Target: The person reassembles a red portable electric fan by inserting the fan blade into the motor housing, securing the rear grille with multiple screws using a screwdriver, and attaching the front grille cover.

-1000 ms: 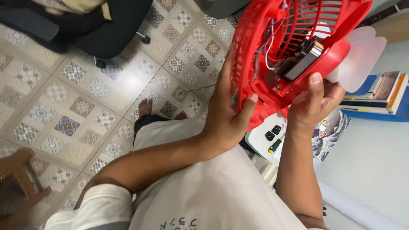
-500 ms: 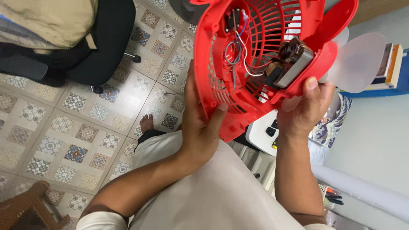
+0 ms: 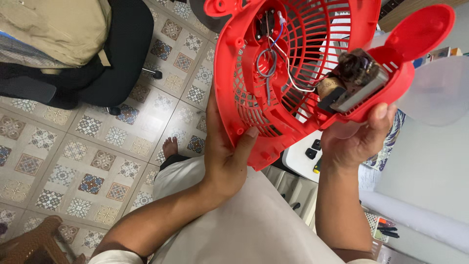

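Note:
I hold a red plastic fan housing (image 3: 273,122) up in front of me, its open back toward the camera. Inside it show a grille, blue, grey and white wires (image 3: 268,63), and a small motor (image 3: 354,80) with a metal block. My left hand (image 3: 227,151) grips the housing's lower left rim, thumb on the inner face. At the lower right, my right hand (image 3: 359,139) supports the motor mount from beneath. A translucent fan blade (image 3: 435,93) sticks out to the right behind the housing.
Patterned floor tiles (image 3: 93,142) lie below. A black office chair (image 3: 112,58) draped with a beige cloth stands at upper left. A brown stool (image 3: 29,242) is at lower left. A white box with black parts (image 3: 305,156) sits under the fan. My foot (image 3: 170,146) rests on the floor.
The fan housing has come closer and shifted left in view, showing more of its inside. Both hands keep their grips on it.

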